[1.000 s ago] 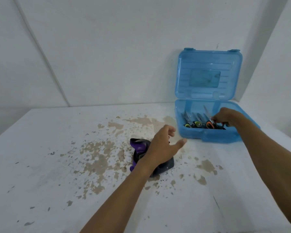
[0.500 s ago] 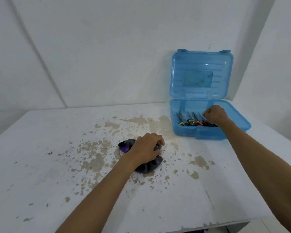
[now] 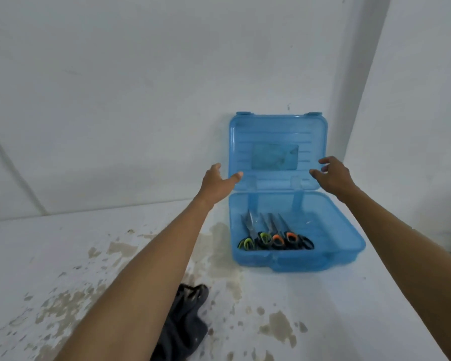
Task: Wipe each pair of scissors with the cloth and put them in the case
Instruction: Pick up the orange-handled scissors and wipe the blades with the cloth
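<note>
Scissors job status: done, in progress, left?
Done: several scissors lie in the case; the cloth lies on the table, no hand on it. In hand: left hand and right hand, both open, flank the upright lid, holding nothing. Left: probably only closing the lid.

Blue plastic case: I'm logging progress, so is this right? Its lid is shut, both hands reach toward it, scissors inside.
No. The head view shows the lid of the translucent blue plastic case open and upright; the left hand and right hand do reach toward it, black-handled scissors inside.
</note>
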The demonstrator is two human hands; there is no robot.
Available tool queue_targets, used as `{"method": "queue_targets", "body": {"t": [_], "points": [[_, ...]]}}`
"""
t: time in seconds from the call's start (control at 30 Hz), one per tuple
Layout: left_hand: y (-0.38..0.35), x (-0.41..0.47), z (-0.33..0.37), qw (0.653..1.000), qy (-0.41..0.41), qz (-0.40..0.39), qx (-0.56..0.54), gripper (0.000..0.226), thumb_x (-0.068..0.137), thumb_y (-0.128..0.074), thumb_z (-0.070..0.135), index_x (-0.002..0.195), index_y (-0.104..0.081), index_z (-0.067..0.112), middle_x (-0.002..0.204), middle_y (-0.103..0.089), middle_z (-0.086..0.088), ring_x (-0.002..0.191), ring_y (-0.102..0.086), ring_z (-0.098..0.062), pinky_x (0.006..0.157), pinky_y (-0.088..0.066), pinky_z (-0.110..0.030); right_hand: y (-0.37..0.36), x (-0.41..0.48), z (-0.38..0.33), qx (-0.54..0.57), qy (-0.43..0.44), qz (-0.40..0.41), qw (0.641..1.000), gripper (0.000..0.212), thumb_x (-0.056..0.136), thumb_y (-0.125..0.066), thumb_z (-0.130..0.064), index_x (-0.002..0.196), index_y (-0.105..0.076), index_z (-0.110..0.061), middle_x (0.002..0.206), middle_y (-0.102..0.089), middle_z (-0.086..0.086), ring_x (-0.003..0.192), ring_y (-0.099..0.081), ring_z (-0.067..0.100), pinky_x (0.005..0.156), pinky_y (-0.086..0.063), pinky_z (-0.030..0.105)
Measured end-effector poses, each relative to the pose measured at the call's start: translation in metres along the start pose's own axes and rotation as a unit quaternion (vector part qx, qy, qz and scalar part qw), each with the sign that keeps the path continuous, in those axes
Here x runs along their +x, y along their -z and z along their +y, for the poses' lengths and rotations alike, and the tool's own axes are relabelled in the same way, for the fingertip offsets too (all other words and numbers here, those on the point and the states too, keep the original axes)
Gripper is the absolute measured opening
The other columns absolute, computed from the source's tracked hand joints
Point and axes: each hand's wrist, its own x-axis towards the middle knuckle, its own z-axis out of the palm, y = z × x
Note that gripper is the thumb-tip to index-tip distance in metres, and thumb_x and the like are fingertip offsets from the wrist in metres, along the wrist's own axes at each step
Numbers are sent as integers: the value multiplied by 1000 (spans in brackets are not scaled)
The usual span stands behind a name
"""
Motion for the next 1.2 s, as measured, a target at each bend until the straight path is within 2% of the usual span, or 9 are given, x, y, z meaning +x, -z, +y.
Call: {"method": "queue_targets", "body": {"t": [0.17, 0.4, 0.6, 0.7, 0.8, 0.87, 0.97, 1.1, 1.2], "points": [[-19, 68, 39, 998, -30, 57, 8, 108, 88, -71, 57, 161, -12, 4, 166, -21, -12, 154, -24, -28, 123, -28, -39, 8, 74, -15, 20, -12, 4, 1000, 76, 92, -70, -32, 151, -30, -5, 148, -43, 22, 134, -45, 39, 111, -39, 50], [-29, 98, 42, 995, -27, 96, -19, 98, 64, -63, 73, 142, -51, 14, 135, -58, -7, 124, -58, -26, 104, -51, -47, 1, 103, -15, 69, -10, 52, 996, 54, 100, -59, -31, 145, -40, -8, 138, -55, 17, 123, -55, 35, 102, -46, 44], [-32, 46, 41, 979, -62, 177, -86, 59, 98, -54, 51, 138, -58, 8, 139, -56, -10, 118, -59, -20, 101, -48, -34, 20, 64, -15, 137, -25, 197, 971, 35, 103, -45, -36, 122, -59, -11, 119, -67, 10, 109, -61, 28, 95, -47, 39], [-34, 2, 38, 979, -70, 162, -104, 82, 99, -38, 67, 126, -52, -9, 127, -56, -36, 114, -58, -44, 98, -48, -53, 28, 23, -8, 204, -11, 219, 954, 42, 103, -42, -46, 116, -64, -13, 109, -69, 6, 103, -63, 25, 93, -49, 38], [-37, -48, 33, 977, -58, 163, -125, 93, 95, -32, 76, 116, -48, -13, 123, -54, -38, 117, -51, -50, 100, -43, -61, 37, -22, 1, 285, -36, 219, 933, 56, 98, -38, -65, 100, -68, -18, 101, -72, 0, 96, -69, 23, 91, -53, 40], [-38, -79, 27, 972, -53, 163, -160, 91, 92, -31, 77, 113, -57, -7, 127, -60, -28, 121, -55, -41, 101, -46, -51, 42, -53, 6, 317, -65, 214, 922, 66, 94, -37, -73, 93, -70, -17, 98, -74, -2, 93, -70, 20, 87, -51, 35], [-42, -115, 8, 970, -55, 145, -189, 77, 91, -38, 73, 130, -64, 12, 143, -59, -6, 130, -54, -18, 102, -44, -23, 42, -94, 23, 304, -85, 193, 929, 68, 88, -41, -80, 87, -67, -17, 95, -72, -2, 92, -68, 19, 79, -46, 33], [-49, -139, -14, 974, -37, 121, -189, 33, 96, -45, 65, 115, -61, 43, 146, -54, 4, 130, -48, -7, 107, -38, -25, 38, -127, 45, 266, -94, 157, 947, 69, 89, -53, -72, 111, -65, -8, 99, -66, 2, 91, -60, 18, 78, -46, 32], [-54, -148, -32, 980, -26, 101, -171, 54, 97, -45, 65, 130, -65, 28, 142, -56, 6, 121, -47, -1, 98, -35, -18, 29, -144, 61, 218, -102, 142, 960, 64, 90, -58, -65, 122, -61, -10, 114, -66, 7, 104, -62, 23, 85, -49, 34]]}}
